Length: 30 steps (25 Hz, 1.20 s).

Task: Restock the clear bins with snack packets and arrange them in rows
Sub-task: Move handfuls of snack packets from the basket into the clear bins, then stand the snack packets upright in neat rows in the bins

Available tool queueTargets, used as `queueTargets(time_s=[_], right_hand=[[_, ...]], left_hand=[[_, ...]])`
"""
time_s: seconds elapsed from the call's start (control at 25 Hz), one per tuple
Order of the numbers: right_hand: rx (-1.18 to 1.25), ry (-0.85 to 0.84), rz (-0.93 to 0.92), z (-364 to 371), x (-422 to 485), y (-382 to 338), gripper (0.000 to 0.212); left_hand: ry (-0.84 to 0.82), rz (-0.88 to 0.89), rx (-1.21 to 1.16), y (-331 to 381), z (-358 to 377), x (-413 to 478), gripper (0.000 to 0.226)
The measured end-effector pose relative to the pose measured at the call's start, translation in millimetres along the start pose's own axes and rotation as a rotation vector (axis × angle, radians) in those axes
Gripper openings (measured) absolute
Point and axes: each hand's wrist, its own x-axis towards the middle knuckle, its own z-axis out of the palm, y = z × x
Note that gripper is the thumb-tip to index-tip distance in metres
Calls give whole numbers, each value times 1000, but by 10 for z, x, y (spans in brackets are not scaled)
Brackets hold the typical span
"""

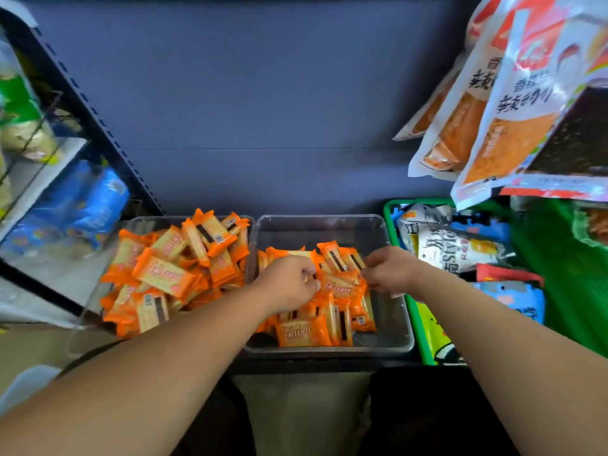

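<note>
Two clear bins stand side by side on a dark shelf. The left bin is heaped with loose orange snack packets. The right bin holds a smaller lot of orange packets, some standing in a row toward its front left. My left hand reaches into the right bin with fingers curled, pinching packets in its middle. My right hand is over the same pile from the right, fingers curled on a packet's edge.
A green basket with assorted snack bags stands right of the bins. Large white and orange bags hang at the upper right. A wire rack with blue and green bags is at the left. A blue-grey back panel rises behind.
</note>
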Motion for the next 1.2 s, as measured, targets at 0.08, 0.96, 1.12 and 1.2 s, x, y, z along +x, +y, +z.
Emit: queueTargets(time_s=[0.08, 0.96, 1.12, 1.2], right_hand=[[-132, 112, -47, 80, -44, 44, 27], [-108, 216, -196, -96, 136, 55, 12], [-57, 248, -245, -71, 424, 183, 4], [0, 238, -228, -80, 542, 267, 8]], left_hand=[[-44, 25, -30, -106, 171, -51, 21], [68, 220, 282, 191, 21, 641, 30], [-63, 299, 311, 264, 330, 1248, 42], [-144, 273, 340, 271, 476, 1436, 56]])
